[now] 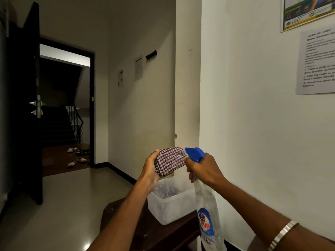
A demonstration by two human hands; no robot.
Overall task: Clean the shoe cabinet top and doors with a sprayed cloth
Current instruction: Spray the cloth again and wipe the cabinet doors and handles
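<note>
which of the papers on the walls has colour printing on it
The poster at top right, above the plain task sheet: green and yellow print. The two far notices look black and white.

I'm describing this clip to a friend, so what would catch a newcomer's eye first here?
First, low in the middle, the left hand grips a checked cloth while the right hand holds a clear spray bottle, its blue nozzle right against the cloth. Below them a translucent plastic tub sits on the dark cabinet top. At left, an open doorway shows a dark staircase.

Both bare arms are reaching forward at chest height. The left hand [150, 171] is gripping a cloth [170, 161]; the right hand [203, 169] is curling its fingers [189, 164] around a spray bottle [206, 205] neck.
</note>
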